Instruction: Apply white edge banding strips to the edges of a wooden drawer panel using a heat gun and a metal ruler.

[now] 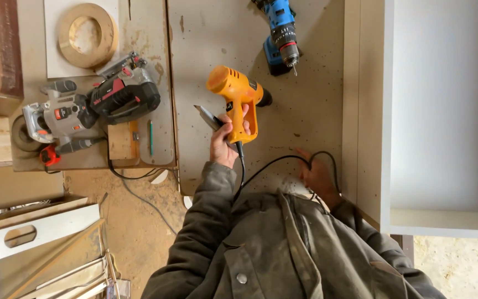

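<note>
One heat gun (238, 94), one drill (281, 36), two saws (92, 105).

Beyond your right hand: blue cordless drill (281, 34) lying on the speckled workbench (305, 111). Off to your left: circular saw (123, 94), grey power tool (51, 119), wooden ring (87, 35).
</note>
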